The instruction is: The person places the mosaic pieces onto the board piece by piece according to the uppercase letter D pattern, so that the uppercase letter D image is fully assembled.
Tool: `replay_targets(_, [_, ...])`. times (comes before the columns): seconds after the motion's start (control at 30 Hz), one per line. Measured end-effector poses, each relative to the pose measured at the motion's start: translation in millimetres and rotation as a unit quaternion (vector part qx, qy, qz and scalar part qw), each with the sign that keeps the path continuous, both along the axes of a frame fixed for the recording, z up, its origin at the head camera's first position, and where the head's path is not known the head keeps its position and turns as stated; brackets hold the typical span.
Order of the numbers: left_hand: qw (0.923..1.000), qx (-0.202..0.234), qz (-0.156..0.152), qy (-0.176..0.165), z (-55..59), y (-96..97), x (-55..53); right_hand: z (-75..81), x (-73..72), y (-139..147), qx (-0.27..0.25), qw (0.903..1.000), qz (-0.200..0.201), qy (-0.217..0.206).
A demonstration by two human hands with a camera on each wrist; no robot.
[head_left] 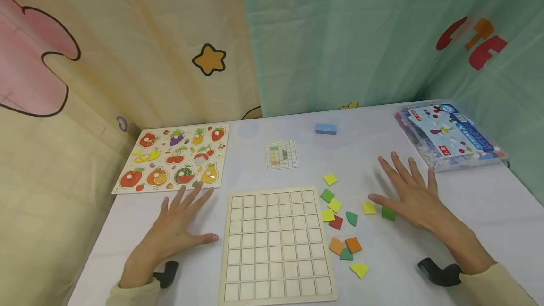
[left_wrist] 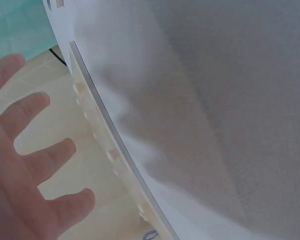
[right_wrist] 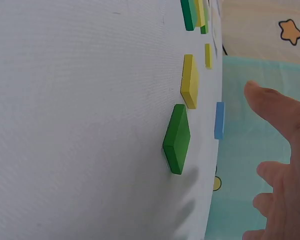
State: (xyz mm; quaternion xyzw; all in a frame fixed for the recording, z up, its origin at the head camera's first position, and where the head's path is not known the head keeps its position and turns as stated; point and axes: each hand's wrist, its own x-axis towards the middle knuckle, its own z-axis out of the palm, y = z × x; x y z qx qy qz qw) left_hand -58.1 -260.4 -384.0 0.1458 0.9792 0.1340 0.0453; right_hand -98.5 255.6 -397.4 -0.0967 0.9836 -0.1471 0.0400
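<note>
My left hand [head_left: 176, 228] is spread palm down between the fruit puzzle board [head_left: 172, 159] and the wooden grid board [head_left: 276, 249], holding nothing. In the left wrist view its fingers [left_wrist: 50, 160] are apart, beside the puzzle board's edge. To the right, my right hand [head_left: 414, 199] is spread over the table, its thumb above a green square tile [head_left: 388, 213] and near a yellow tile [head_left: 369, 208]. The right wrist view shows that green tile [right_wrist: 177, 140] lying below the empty fingers. Several yellow, green, red and orange tiles lie loose along the grid board's right side, among them a teal quarter-circle [head_left: 352, 218].
A small pattern card [head_left: 282, 155] with a coloured design lies beyond the grid board. Behind it to the right is a blue block [head_left: 326, 129]. A clear plastic box [head_left: 452, 136] of coloured pieces sits at the back right. Curtains [head_left: 340, 37] hang along the table's far edge.
</note>
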Motion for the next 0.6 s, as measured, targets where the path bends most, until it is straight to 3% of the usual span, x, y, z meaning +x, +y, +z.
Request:
replay_targets(0.27, [0.9970, 0.039, -0.018, -0.064, -5.0, 13.6, 8.4, -0.5, -1.0, 0.4, -0.028, 0.9995, 0.011, -0.009])
replay_targets(0.43, [0.9952, 0.051, -0.034, -0.076, -6.9, 20.0, 12.5, 1.9, -4.8, -7.1, -0.070, 0.9965, 0.044, -0.008])
replay_targets(0.6, [0.9951, 0.045, -0.030, -0.083, -7.5, 23.4, 15.6, 5.3, -9.0, -23.2, -0.106, 0.9902, 0.088, -0.025])
